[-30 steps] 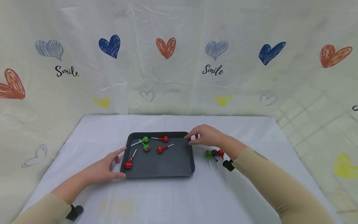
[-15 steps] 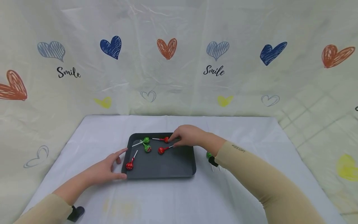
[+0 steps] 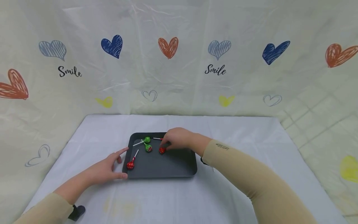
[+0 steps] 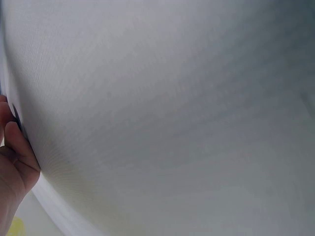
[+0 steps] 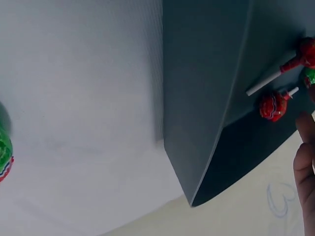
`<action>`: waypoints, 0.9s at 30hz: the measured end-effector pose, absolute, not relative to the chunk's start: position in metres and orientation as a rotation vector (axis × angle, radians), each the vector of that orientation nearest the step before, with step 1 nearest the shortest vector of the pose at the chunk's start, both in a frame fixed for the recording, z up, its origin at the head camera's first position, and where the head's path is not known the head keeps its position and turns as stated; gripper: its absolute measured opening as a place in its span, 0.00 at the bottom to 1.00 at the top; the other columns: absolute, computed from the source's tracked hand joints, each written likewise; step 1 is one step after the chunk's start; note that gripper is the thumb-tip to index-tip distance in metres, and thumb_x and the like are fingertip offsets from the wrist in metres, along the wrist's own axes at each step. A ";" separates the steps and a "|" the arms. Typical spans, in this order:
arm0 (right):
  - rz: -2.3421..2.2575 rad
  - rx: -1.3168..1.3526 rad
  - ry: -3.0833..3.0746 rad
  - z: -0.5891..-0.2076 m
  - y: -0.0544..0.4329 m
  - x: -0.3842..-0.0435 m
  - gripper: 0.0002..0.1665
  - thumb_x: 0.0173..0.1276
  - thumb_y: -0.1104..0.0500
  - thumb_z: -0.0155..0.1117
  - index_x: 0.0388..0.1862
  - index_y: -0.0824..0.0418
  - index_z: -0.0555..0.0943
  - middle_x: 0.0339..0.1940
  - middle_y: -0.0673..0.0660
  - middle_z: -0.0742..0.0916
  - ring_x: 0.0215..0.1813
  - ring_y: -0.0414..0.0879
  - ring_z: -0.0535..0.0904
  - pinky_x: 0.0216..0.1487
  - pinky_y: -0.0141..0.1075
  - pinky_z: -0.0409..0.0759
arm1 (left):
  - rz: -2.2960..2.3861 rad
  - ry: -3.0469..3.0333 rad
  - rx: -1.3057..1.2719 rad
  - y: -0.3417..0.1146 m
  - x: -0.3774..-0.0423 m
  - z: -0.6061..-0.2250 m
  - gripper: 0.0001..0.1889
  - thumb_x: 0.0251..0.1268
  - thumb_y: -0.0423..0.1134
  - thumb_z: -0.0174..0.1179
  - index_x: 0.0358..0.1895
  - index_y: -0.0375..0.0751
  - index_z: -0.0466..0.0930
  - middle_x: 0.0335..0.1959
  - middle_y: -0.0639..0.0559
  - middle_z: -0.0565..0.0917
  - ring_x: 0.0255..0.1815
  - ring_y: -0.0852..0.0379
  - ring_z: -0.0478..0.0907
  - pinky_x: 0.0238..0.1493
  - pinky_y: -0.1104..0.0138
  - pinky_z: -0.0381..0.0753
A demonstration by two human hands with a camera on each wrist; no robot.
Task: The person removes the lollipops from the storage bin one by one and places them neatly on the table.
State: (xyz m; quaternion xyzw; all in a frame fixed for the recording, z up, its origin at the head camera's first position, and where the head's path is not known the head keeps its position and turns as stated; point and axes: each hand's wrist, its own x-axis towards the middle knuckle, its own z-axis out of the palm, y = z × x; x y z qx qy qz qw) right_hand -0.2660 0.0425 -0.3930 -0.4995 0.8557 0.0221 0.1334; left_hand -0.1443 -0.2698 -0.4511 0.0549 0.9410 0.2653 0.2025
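Note:
A dark grey tray (image 3: 167, 168) lies on the white-covered table. My left hand (image 3: 107, 169) touches its left edge, thumb and index finger spread apart; in the left wrist view that hand (image 4: 17, 162) shows only at the margin. Over the tray's back half, my right hand (image 3: 179, 138) points its fingers down between a red lollipop (image 3: 162, 150) and another red one it mostly covers. Nothing shows between those fingers. Two green lollipops (image 3: 148, 147) lie crossed to their left. Nearer the front left corner rests a red lollipop (image 3: 130, 165).
A green lollipop (image 5: 5, 152) lies on the cloth right of the tray, hidden by the right sleeve (image 3: 232, 158) in the head view. Behind the table hangs a pale backdrop (image 3: 184, 81) printed with hearts.
My right hand has moved left from the tray's right rim to above the red lollipops, and its forearm now covers the lollipops right of the tray. My left hand stays put.

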 end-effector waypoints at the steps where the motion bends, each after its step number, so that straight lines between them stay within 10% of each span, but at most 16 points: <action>1: 0.077 -1.449 2.476 -0.395 0.041 -0.266 0.17 0.67 0.54 0.70 0.55 0.44 0.86 0.50 0.41 0.87 0.53 0.39 0.80 0.56 0.34 0.75 | 0.742 2.626 0.152 -0.270 -0.144 -0.452 0.61 0.42 0.64 0.75 0.79 0.61 0.47 0.51 0.49 0.69 0.35 0.54 0.69 0.31 0.61 0.71; 27: 0.131 -1.385 2.408 -0.403 0.026 -0.264 0.18 0.69 0.58 0.67 0.56 0.44 0.85 0.49 0.43 0.86 0.49 0.37 0.78 0.54 0.34 0.75 | 0.737 2.626 0.152 -0.271 -0.146 -0.452 0.62 0.41 0.66 0.75 0.79 0.60 0.47 0.51 0.50 0.69 0.36 0.54 0.69 0.32 0.61 0.71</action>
